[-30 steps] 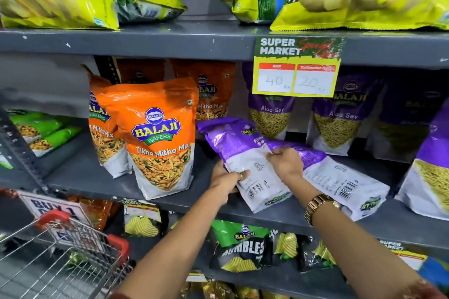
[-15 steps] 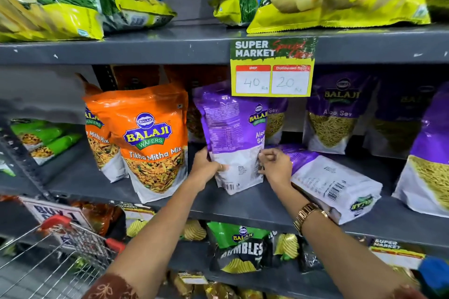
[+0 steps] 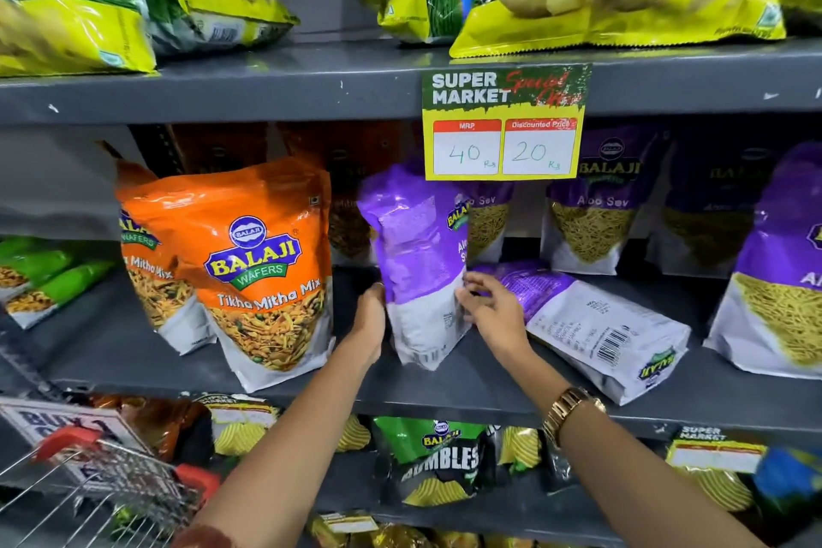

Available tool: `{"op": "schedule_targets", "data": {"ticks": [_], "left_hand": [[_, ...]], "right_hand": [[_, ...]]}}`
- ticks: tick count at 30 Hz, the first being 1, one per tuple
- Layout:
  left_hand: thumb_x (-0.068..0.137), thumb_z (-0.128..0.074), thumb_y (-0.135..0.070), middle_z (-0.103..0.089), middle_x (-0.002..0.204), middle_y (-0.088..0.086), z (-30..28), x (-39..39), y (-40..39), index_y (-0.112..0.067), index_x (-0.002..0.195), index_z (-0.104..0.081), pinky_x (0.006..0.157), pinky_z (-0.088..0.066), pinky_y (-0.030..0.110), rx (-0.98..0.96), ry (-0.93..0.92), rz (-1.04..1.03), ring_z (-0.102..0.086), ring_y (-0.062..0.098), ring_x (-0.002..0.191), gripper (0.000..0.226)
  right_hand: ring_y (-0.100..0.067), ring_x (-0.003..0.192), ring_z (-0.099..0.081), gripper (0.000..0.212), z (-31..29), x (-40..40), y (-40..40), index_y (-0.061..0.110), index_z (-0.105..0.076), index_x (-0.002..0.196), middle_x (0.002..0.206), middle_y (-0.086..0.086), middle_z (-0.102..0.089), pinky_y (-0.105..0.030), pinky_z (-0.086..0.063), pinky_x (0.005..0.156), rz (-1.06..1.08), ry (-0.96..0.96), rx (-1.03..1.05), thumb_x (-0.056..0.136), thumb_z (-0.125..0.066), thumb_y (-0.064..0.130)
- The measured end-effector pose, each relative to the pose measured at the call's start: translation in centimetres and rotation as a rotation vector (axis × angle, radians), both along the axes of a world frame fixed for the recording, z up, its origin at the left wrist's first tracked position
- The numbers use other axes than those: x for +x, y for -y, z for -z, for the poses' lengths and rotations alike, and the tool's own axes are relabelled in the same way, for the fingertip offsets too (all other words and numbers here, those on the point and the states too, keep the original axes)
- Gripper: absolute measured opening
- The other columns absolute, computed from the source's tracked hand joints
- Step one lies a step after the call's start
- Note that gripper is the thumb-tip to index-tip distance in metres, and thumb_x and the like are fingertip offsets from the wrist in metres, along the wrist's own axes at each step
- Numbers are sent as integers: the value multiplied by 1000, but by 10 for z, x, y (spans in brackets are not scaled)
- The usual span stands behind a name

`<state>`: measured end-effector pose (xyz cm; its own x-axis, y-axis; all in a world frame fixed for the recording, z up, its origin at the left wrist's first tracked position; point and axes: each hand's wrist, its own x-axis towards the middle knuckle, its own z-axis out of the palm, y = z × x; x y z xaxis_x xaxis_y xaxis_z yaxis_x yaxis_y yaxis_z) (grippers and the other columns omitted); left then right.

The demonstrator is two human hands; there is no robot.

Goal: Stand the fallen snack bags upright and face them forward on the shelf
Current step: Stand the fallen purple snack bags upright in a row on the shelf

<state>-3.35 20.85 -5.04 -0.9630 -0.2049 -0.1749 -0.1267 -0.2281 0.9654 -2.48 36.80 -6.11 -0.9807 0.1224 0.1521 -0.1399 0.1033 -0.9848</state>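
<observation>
Trolley: a wire shopping trolley (image 3: 111, 485) with red corner caps sits at the lower left, nearest the camera.
Lower shelf: green and black Balaji bags (image 3: 438, 458) stand below the working shelf, between the two forearms.
Right wrist: a gold watch (image 3: 571, 412) sits on it.
Left hand: the left hand (image 3: 371, 316) is flat against the left edge of the upright purple bag, palm on the bag, thumb side up; a ring shows on one finger. It presses the bag rather than closing round it.
Right hand: the right hand (image 3: 491, 309) is spread at the bag's right edge, fingertips touching or just beside it. Whether it grips cannot be told; the fingers look loose and parted.
Upright purple bag: the purple bag (image 3: 418, 267) stands on the middle shelf (image 3: 133, 360) between both hands, turned partly sideways, so its back panel shows and only a slice of the front logo shows at the right.
Fallen bag: a second purple bag (image 3: 591, 325) lies flat just right of the right hand, barcode side up.
Orange bags: a Tikha Mitha Mix bag (image 3: 262, 271) stands facing forward, left of the left hand.
Back row: Aloo Sev bags (image 3: 596, 209) stand upright behind.
Price tag: a yellow price card (image 3: 505, 125) hangs from the shelf edge above, reading 40 and 20.
</observation>
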Motion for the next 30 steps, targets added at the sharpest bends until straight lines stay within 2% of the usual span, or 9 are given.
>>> {"op": "schedule_targets", "data": {"ticks": [2, 5, 9, 11, 16, 20, 22, 25, 30], "left_hand": [[85, -37, -10, -61, 63, 1, 4, 2, 3, -18, 61, -56, 57, -43, 23, -95, -12, -23, -54, 15, 62, 32], [86, -41, -9, -57, 65, 4, 4, 3, 7, -13, 69, -59, 43, -43, 14, -190, -10, -37, -52, 14, 60, 25], [88, -44, -35, -59, 83, 2, -11, -8, 4, -15, 87, -63, 70, -39, 28, -69, 101, 17, -52, 15, 72, 27], [88, -42, -40, -62, 94, 1, -18, -16, 0, -14, 104, -64, 68, -42, 25, 29, 101, 95, -58, 13, 74, 37], [89, -39, -43, -71, 87, -3, -10, -23, -8, -20, 93, -67, 63, -49, 22, 61, 42, 210, -67, 9, 74, 37], [83, -47, -45, -57, 128, 14, -1, -21, 0, -11, 127, -48, 100, -43, 43, -33, -82, 39, -53, 29, 118, 56], [74, -48, -56, -52, 135, 14, 4, -13, 3, -13, 130, -43, 107, -34, 48, -187, -106, -38, -46, 30, 124, 71], [72, -46, -59, -59, 123, 16, 13, 0, 2, -13, 118, -56, 104, -36, 43, -383, -173, -130, -49, 30, 119, 66], [72, -53, -64, -60, 75, 16, 16, 18, -12, -10, 83, -54, 64, -41, 36, -451, -222, -318, -58, 36, 78, 55]], "right_hand": [[-15, 88, -61, 29, -3, -6, 3, 2, -59, 117, 100, -5, -67, -37, -47, 91, -37, 47, -21, 89, -55, 9], [-24, 108, -60, 29, -10, -11, 2, 7, -61, 117, 118, -13, -67, -26, -40, 91, -19, 9, 289, 93, -49, 18], [-22, 81, -60, 25, -8, 16, 4, 19, -59, 89, 88, -9, -67, -34, -44, 73, 191, -230, 279, 90, -45, 40], [-22, 73, -55, 27, 0, 34, 6, 19, -49, 83, 82, -7, -57, -41, -47, 68, 113, -330, 297, 84, -46, 46], [-15, 85, -53, 52, 15, 37, 5, 18, -41, 101, 99, 0, -52, -28, -47, 76, -46, -261, 468, 68, -71, 46], [-21, 89, -64, 38, 12, 18, -2, 37, -50, 105, 96, -2, -66, -29, -52, 82, -100, -157, 268, 73, -68, 26], [-24, 91, -63, 31, 11, 5, -8, 29, -56, 102, 98, -7, -69, -31, -49, 84, -100, -65, 201, 80, -62, 8], [-25, 97, -58, 18, 9, -16, -13, 2, -56, 105, 103, -21, -65, -38, -44, 85, -43, 65, 280, 89, -49, 5], [-38, 123, -49, 35, -1, -32, -4, 7, -44, 128, 131, -22, -54, -41, -38, 98, -13, 158, 556, 98, -33, 21]]}}
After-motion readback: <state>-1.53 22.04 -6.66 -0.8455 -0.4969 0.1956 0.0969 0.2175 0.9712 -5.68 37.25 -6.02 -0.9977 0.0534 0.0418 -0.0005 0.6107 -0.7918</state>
